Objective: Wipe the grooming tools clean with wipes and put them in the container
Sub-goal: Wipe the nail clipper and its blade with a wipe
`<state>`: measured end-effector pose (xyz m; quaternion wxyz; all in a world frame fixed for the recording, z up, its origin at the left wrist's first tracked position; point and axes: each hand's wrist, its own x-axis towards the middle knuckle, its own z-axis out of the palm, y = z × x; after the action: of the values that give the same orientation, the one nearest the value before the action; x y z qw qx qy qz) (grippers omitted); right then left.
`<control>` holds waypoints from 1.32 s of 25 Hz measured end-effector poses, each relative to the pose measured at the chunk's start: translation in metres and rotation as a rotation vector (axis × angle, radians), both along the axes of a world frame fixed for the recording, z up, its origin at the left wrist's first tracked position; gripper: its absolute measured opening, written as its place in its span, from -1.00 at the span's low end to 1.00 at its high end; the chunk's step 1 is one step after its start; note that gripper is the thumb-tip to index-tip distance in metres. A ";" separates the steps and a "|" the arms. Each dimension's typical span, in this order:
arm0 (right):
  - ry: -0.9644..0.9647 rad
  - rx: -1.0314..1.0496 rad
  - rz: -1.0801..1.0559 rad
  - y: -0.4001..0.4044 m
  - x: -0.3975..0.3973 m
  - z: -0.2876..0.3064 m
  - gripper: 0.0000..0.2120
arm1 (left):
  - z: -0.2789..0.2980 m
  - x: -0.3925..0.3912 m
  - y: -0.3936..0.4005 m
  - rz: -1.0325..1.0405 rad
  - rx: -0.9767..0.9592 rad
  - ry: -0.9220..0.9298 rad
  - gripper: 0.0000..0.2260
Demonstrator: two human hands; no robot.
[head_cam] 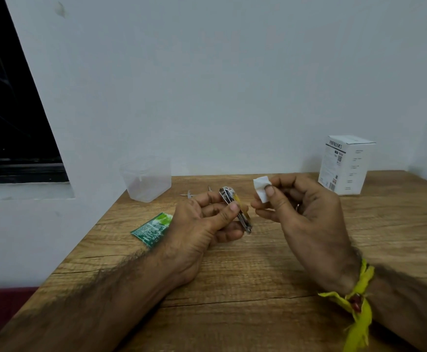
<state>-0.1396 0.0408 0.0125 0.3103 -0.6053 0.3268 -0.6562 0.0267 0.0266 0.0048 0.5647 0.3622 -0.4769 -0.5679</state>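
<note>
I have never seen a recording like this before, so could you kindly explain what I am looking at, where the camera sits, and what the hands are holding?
There is no machine here: a person works with bare hands, and the single picture comes from a camera worn on their head, looking forward and down. The left hand grips a metal nail clipper between thumb and fingers. The right hand, with a yellow thread tied at the wrist, pinches a small white wipe just beside the clipper, not touching it. On the wooden table stand a clear plastic container at the far left and a white printed box at the far right. A green sachet lies by the left hand. Behind that hand lie small metal pieces, too hidden to name.
</note>
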 end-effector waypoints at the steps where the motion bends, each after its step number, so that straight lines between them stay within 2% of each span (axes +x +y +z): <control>1: 0.018 0.009 0.009 0.000 0.000 -0.001 -0.85 | -0.001 0.000 -0.001 0.008 -0.014 0.000 -0.70; 7: 0.092 0.056 0.075 0.001 0.004 -0.006 -0.87 | -0.004 0.000 -0.003 0.058 -0.066 -0.007 -0.75; 12: 0.006 0.168 0.187 -0.003 0.001 -0.004 -0.88 | -0.004 -0.001 -0.002 0.046 -0.083 -0.083 -0.68; 16: -0.054 0.133 0.027 -0.015 -0.005 -0.005 -0.90 | -0.005 -0.001 -0.004 0.063 -0.070 -0.098 -0.65; 19: -0.057 0.171 -0.052 -0.030 -0.013 -0.010 -0.90 | -0.004 0.000 -0.005 0.061 -0.051 -0.131 -0.74; 26: 0.110 0.115 -0.053 -0.036 -0.009 -0.015 -0.89 | -0.007 -0.002 -0.008 0.048 -0.038 -0.196 -0.78; 33: 0.258 0.045 -0.143 -0.035 -0.009 -0.013 -0.90 | -0.007 -0.002 -0.008 0.041 -0.063 -0.214 -0.68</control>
<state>-0.1486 0.0061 -0.0010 0.2315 -0.6527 0.4210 -0.5858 0.0245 0.0185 -0.0018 0.5331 0.4125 -0.5447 -0.4988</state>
